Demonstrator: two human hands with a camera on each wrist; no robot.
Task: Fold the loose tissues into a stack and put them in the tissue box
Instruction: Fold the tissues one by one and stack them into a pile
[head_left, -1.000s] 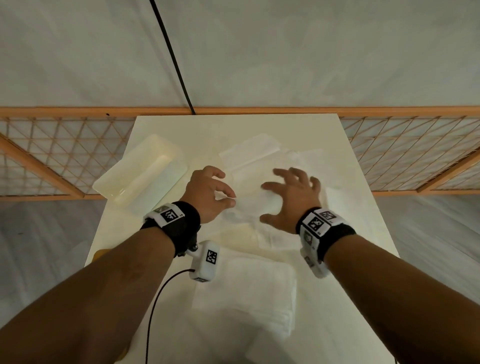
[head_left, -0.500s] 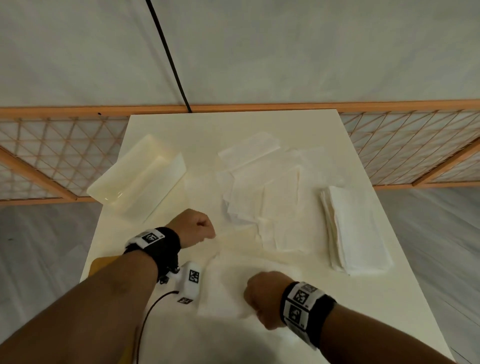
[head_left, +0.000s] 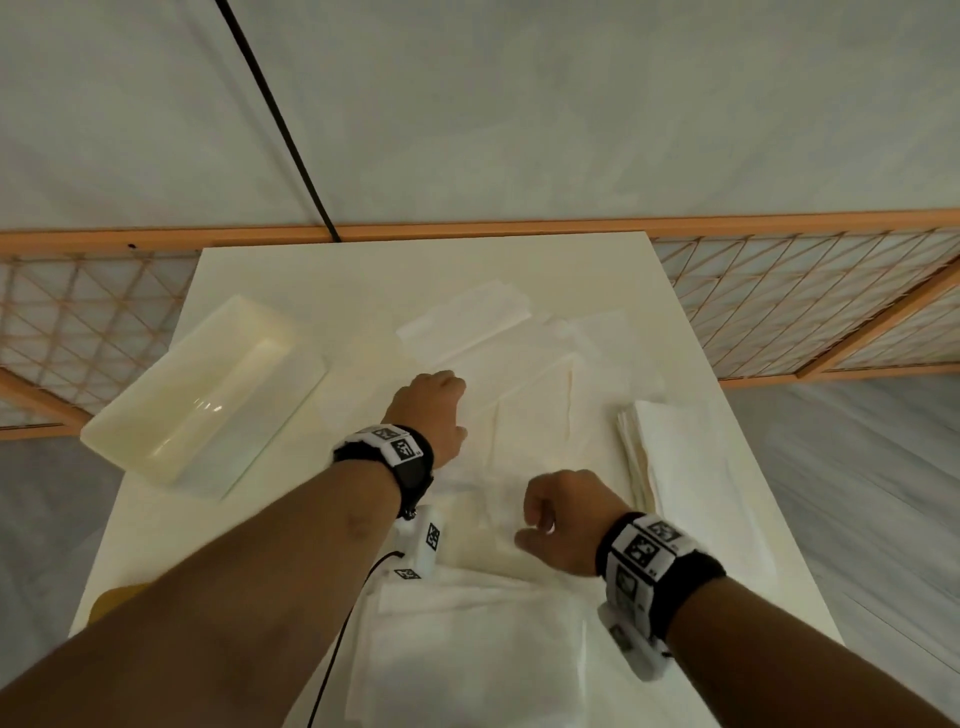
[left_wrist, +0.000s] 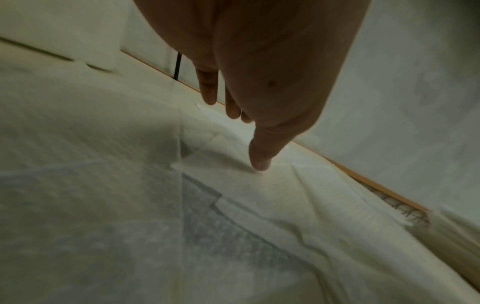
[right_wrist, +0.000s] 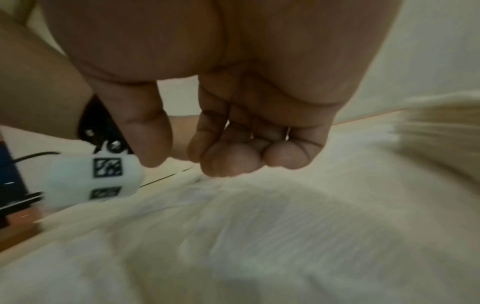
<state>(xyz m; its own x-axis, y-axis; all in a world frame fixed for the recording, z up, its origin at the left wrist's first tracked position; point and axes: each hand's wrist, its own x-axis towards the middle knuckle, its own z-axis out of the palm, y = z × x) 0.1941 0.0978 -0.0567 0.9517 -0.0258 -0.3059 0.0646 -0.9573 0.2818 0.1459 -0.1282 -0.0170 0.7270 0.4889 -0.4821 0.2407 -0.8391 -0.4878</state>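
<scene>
— Standing here by the worktop (head_left: 244, 270), I see the left hand (head_left: 431, 415) out over the loose tissues (head_left: 530, 384) in the middle. Can you tell what its grip is doing?

— The wrist view shows its fingers (left_wrist: 259, 156) straight, pointing down, one fingertip touching a tissue sheet. It holds nothing; the grip is wide and relaxed.

— And the right hand (head_left: 563, 519)?

— Nearer the person, just off the near edge of that loose pile. Its fingers (right_wrist: 231, 158) are curled in toward the palm with the thumb apart from them. I see no tissue between them, but that view is blurred, so I cannot tell whether the grip has hold of a sheet.

— Where does the tissue box (head_left: 202, 400) sit?

— Far left of the worktop, lying at an angle, well apart from both hands. One box, open on top, pale and see-through.

— Count the tissues for me.

— Three groups. One loose, overlapping spread in the middle, under and beyond the left hand; the sheets run together, so I cannot count them singly. One folded stack (head_left: 675, 457) at the right edge, beside the right hand but not touching it. One more flat tissue (head_left: 467, 649) at the near edge, between the two forearms.

— Anything else?

— A wristband (head_left: 654, 561) with printed squares on each wrist, two in all, and one black cable (head_left: 280, 119) running up the wall.
</scene>
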